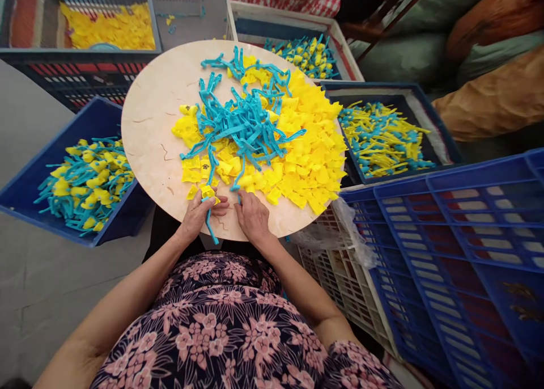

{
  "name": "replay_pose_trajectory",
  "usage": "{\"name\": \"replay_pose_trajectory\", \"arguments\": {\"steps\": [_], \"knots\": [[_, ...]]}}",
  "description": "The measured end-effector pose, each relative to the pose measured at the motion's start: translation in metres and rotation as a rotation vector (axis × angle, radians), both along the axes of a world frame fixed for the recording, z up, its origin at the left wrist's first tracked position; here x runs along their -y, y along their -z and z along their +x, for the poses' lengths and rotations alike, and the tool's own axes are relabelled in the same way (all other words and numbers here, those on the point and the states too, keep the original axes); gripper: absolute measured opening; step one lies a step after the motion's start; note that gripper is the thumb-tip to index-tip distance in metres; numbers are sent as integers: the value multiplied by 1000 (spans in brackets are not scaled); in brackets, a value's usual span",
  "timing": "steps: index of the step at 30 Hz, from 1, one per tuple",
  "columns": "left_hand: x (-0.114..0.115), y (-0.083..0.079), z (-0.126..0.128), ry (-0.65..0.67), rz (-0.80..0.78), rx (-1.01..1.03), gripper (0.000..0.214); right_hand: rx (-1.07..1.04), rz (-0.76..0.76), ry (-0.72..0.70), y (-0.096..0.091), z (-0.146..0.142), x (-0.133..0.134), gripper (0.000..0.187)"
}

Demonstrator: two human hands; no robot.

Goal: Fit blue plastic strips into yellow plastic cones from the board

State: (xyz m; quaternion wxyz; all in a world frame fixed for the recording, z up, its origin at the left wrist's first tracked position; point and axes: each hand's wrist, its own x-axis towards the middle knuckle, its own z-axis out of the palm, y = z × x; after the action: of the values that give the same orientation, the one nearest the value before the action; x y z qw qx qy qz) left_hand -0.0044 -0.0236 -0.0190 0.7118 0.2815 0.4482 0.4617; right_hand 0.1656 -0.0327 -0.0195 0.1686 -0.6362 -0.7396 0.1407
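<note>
Yellow plastic tag (208,193) with blue strap (208,224) pinched in left hand (195,216).

The round worktop (147,134) stands central; a heap of plastic seals (259,145) lies on it; the left crate (97,119) adjoins its left edge, the right crate (382,87) its right, the rear crate (276,29) behind; the slatted crate (446,253) stands front right; the left hand (195,216) and right hand (254,218) lie at the near edge.
</note>
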Motion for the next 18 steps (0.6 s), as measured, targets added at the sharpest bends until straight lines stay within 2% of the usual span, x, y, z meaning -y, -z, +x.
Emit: {"name": "replay_pose_trajectory", "arguments": {"steps": [2, 4, 7, 9, 11, 15, 18], "knots": [[0, 1, 0, 9, 5, 17, 50, -153, 13, 18, -3, 2, 1, 27], [1, 2, 0, 14, 12, 33, 49, -401, -21, 28, -6, 4, 2, 26], [0, 6, 0, -7, 22, 37, 48, -770, -189, -26, -10, -2, 4, 27], [0, 9, -1, -30, 26, 31, 47, -875, -254, -67, -10, -10, 4, 27], [0, 11, -2, -54, 41, 1, 44, -825, -193, -107, -9, -16, 4, 26], [0, 8, -3, -53, 47, -2, 46, -547, 10, -232, -10, -15, 5, 31], [-1, 6, -2, -23, 5, 90, 52, -487, 29, -153, -12, -10, 5, 34]]}}
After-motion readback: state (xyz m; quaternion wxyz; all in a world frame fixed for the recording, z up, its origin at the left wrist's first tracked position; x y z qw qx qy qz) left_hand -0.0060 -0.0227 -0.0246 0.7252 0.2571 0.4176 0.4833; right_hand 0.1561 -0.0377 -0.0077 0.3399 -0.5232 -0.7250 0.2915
